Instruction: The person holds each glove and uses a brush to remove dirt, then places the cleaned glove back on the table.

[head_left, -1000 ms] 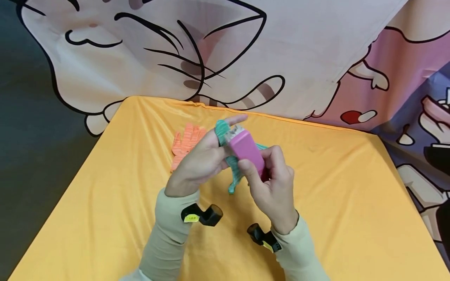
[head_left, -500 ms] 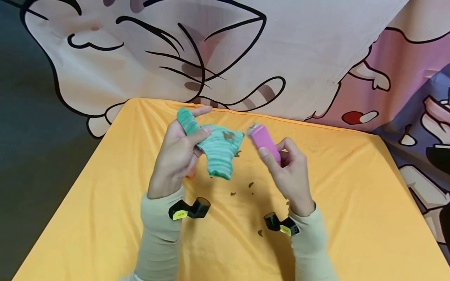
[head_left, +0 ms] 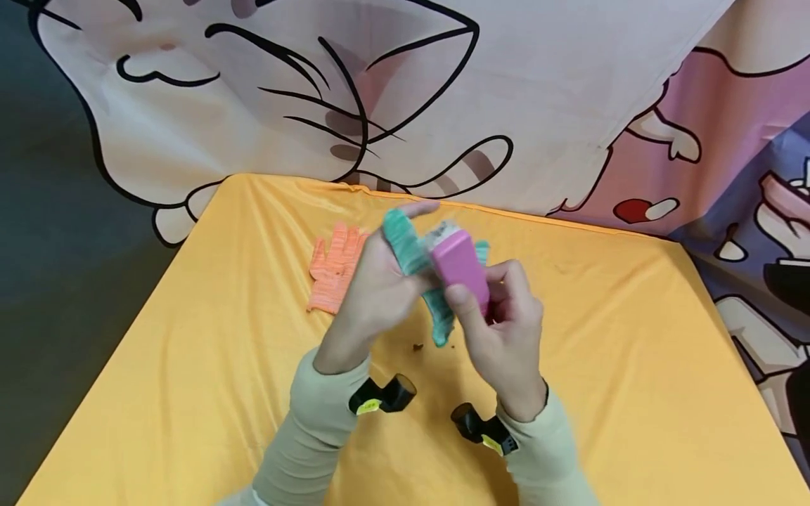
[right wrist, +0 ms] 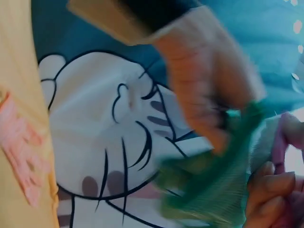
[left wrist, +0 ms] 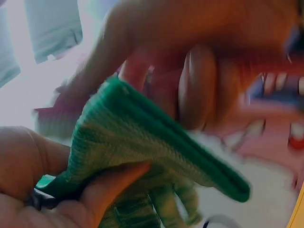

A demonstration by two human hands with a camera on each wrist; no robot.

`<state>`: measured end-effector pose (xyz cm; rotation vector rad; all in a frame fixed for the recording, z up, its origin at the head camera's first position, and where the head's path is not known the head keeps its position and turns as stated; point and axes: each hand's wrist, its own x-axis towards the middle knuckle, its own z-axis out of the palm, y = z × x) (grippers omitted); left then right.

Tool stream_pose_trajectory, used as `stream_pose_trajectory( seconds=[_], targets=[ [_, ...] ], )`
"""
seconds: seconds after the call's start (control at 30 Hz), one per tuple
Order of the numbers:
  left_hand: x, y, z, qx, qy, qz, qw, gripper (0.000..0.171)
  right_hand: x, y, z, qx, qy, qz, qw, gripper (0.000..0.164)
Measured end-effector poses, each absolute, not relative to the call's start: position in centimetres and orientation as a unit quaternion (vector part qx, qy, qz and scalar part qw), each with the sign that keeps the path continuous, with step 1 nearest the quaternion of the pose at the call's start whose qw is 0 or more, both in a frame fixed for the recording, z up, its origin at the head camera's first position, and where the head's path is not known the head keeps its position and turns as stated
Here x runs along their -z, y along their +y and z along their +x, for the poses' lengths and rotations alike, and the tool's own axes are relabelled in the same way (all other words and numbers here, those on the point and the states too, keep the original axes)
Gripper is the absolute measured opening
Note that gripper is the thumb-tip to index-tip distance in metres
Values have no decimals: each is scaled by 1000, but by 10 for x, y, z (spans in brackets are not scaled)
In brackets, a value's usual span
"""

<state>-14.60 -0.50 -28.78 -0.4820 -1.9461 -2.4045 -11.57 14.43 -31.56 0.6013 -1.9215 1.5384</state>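
My left hand [head_left: 380,292] holds a green striped knit glove [head_left: 402,242] up above the table, its index finger stretched out past the cloth. In my right hand [head_left: 506,337] is a pink brush [head_left: 460,266] with pale bristles, pinched between thumb and fingers. The brush overlaps the glove in the head view, bristle end toward the left hand, and hides part of it. The left wrist view shows the glove's dark green cuff edge [left wrist: 180,135] and the left thumb against the knit. Motion blurs the right hand there.
An orange knit glove [head_left: 335,270] lies flat on the yellow cloth [head_left: 601,365], left of the hands. A small brown crumb [head_left: 418,346] lies on the cloth below the green glove. A cat-printed curtain [head_left: 544,91] hangs behind the table.
Half a second ago the hands were apart, with a brown smudge showing on the green glove. Since then the left hand has moved right, bringing glove and brush together and uncovering the orange glove.
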Motion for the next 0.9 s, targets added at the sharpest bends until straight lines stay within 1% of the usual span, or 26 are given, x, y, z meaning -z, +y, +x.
stream_pose_trajectory(
  seconds=[0.1,0.13,0.2,0.23,0.4,0.5,0.67,0.77,0.9],
  targets=[
    [285,-6,-142,768,-620,-160,21,62,317,142,-119,-520,-754,225,332,47],
    [284,-7,-142,769,-620,-155,31,63,319,141,-120,-513,-760,217,336,48],
    [285,-9,-143,775,-615,-140,32,63,322,142,-122,-508,-767,206,333,47],
    [286,-8,-143,775,-617,-132,27,62,324,142,-123,-507,-771,201,329,47],
    [294,-5,-148,775,-624,-94,-29,54,333,146,-125,-503,-779,177,330,42],
    [296,-4,-148,770,-632,-74,-50,50,337,149,-126,-502,-781,169,332,39],
    [292,-6,-149,750,-655,-65,-56,49,339,155,-133,-495,-785,145,343,32],
    [289,-10,-147,747,-659,-60,-65,50,338,162,-138,-487,-793,107,349,31],
    [286,-13,-144,736,-672,-63,-50,57,334,173,-143,-536,-778,58,323,24]
  ],
)
